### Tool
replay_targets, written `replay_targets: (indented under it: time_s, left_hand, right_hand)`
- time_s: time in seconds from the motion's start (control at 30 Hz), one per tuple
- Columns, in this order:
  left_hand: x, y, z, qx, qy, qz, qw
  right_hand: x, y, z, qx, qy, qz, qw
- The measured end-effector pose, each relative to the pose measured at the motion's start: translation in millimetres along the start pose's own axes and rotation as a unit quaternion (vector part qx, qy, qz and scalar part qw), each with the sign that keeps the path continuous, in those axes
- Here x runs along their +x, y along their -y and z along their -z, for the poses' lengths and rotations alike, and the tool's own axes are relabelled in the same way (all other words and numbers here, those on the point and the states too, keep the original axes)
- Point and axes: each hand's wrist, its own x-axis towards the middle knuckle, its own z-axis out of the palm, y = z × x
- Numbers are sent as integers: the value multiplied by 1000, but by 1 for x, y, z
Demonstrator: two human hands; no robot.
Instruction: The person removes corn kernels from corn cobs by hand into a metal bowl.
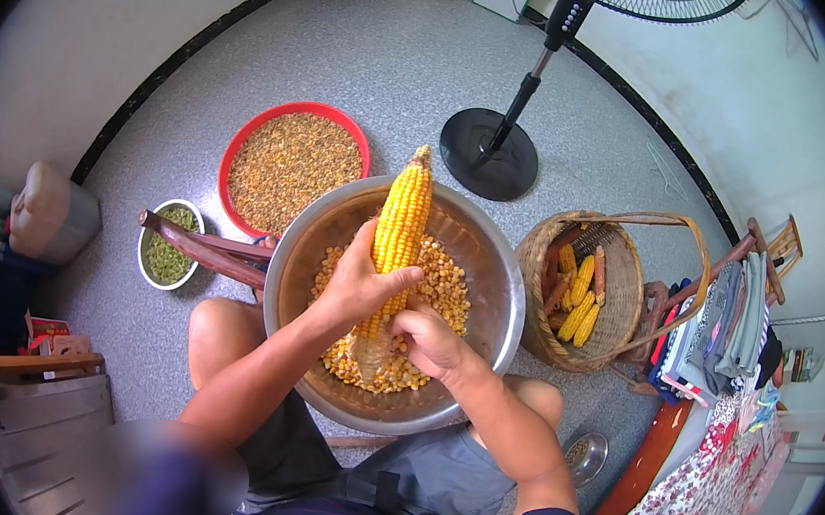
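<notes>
An ear of yellow corn (403, 219) stands tilted over a large steel basin (507, 290), its tip pointing away from me. My left hand (365, 279) grips it around the middle, thumb across the front. The ear's lower end is partly bare of kernels and shows the pale cob (370, 359). Against that lower part presses my right hand (430, 338), its fingertips partly hidden behind the cob and kernels. Loose corn kernels (448, 280) cover the basin's bottom. The basin rests over my lap, between my knees.
Right of the basin, a wicker basket (524, 307) holds several corn ears and reddish cobs. A red tray (225, 170) of grain and a white bowl (143, 259) of green bits stand left. Beyond is a fan base (487, 152). Folded clothes (722, 320) lie far right.
</notes>
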Motion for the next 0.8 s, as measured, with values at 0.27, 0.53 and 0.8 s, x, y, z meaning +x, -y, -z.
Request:
replay_targets:
  time_s: [0.27,0.53,0.8]
  left_hand:
    - [0,-1,1,-50,-6,8,999]
    - [-1,-5,-1,-32,-11,40,999]
    - [4,-4,8,-171,-1,76,982]
  right_hand:
    - [-6,10,-18,18,71,71,995]
    - [5,-4,5,43,57,-6,997]
    - [-6,11,-17,60,75,76,992]
